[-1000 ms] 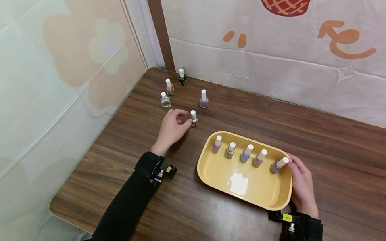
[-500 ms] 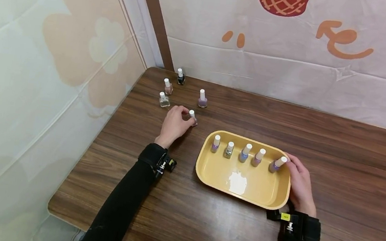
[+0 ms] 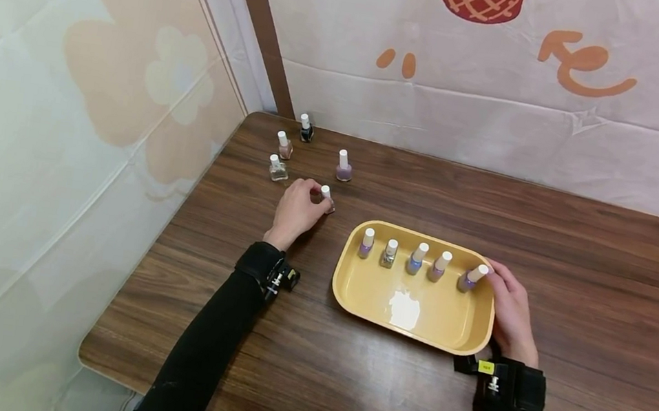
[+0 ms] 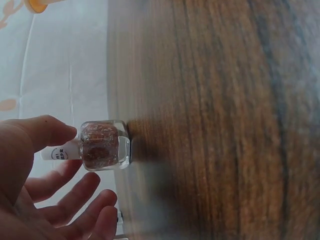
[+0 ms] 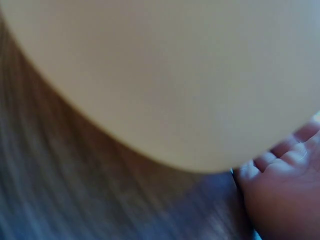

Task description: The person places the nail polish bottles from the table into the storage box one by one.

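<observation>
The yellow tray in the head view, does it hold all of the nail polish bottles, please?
No, the brownish bottle at the left hand is outside the yellow tray, as is the black bottle.

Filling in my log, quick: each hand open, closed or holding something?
Left hand: pinching a nail polish bottle.
Right hand: holding the yellow tray.

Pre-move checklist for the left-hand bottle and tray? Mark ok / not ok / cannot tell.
1. Left hand pinching the white-capped clear glass bottle of brown glitter polish: ok.
2. Right hand at the glossy yellow rounded-rectangular tray: ok, right end.
3. Room in tray: ok, five small white-capped polish bottles line its far side.
4. Pinched bottle over tray: not ok, left of it.
5. Its cap tight: cannot tell.
</observation>
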`<state>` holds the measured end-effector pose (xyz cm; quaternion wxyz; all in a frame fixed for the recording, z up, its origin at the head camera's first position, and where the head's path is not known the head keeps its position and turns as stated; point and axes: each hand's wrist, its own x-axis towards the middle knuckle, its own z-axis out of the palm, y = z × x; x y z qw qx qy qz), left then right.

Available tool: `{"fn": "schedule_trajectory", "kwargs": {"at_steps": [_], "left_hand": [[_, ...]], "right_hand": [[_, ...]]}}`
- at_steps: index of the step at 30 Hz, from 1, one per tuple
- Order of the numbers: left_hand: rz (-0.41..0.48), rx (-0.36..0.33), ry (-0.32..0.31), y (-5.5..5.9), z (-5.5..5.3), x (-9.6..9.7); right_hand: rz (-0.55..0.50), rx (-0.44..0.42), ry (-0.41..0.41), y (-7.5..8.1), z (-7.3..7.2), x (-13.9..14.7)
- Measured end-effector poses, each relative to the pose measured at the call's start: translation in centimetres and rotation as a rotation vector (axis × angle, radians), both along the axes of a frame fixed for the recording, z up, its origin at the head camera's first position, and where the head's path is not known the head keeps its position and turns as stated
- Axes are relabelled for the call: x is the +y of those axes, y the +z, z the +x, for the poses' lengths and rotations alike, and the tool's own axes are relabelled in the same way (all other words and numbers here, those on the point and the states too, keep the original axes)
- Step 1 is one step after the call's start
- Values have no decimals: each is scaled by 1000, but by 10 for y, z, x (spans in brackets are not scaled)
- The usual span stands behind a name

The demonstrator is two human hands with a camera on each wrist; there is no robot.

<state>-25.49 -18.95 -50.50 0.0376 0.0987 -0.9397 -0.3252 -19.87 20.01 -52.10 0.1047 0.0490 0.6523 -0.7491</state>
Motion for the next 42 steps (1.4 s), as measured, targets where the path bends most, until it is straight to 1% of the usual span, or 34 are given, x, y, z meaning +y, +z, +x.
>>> {"fn": "schedule_trajectory", "kwargs": {"at_steps": [13, 24, 34, 42], "left_hand": [[5, 15, 7, -1, 0, 1], [-10, 4, 9, -1, 0, 1], [-30, 1, 36, 1, 1, 4], [-27, 5, 31, 4, 3, 5]], "right_hand": [[10, 6, 1, 1, -1, 0], [28, 13, 4, 1, -1, 1], [26, -7, 14, 3, 0, 1], [61, -9, 11, 3, 0, 1]]}}
